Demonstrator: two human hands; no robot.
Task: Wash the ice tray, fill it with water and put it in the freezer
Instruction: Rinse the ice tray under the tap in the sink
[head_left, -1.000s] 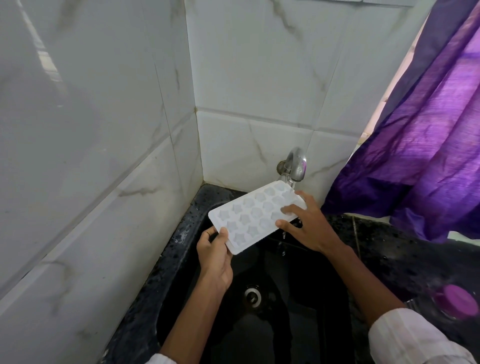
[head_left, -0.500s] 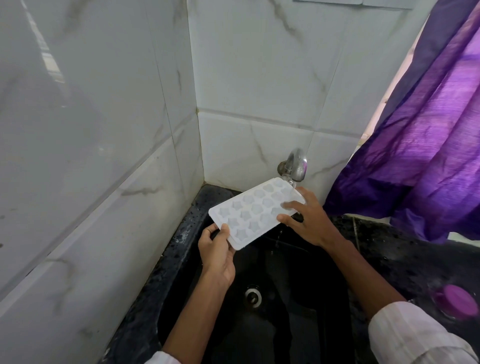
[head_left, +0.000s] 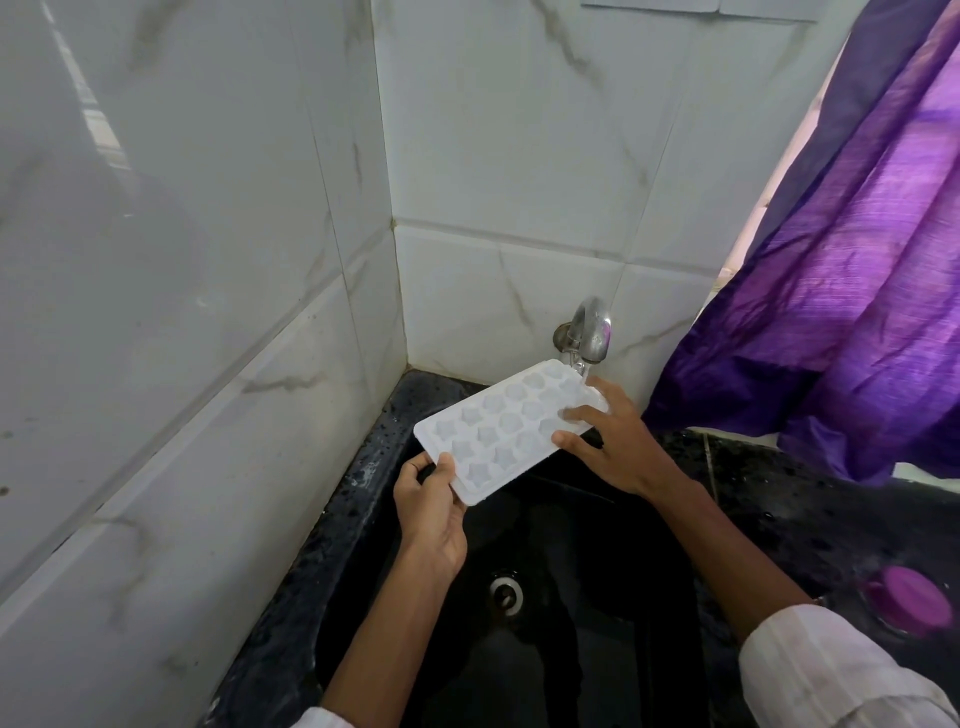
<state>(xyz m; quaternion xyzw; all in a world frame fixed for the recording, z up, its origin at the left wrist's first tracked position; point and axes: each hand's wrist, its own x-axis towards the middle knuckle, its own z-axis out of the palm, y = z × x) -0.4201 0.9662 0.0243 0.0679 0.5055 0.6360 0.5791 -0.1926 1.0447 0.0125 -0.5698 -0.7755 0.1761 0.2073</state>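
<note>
— Head view: how far along?
— Early. Tray (head_left: 511, 428) held tilted over sink (head_left: 613, 613), far end under tap (head_left: 588, 332); left hand (head_left: 434, 512) grasping near end, right hand (head_left: 615, 447) clasping far end.
— Left?
— Likely rinsing now; filling, freezing not yet done.

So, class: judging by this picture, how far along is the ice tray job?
Early. Both hands, left hand and right hand, hold the ice tray under the tap over the sink, so washing is in hand. Filling and freezing remain; no freezer is visible.
</note>
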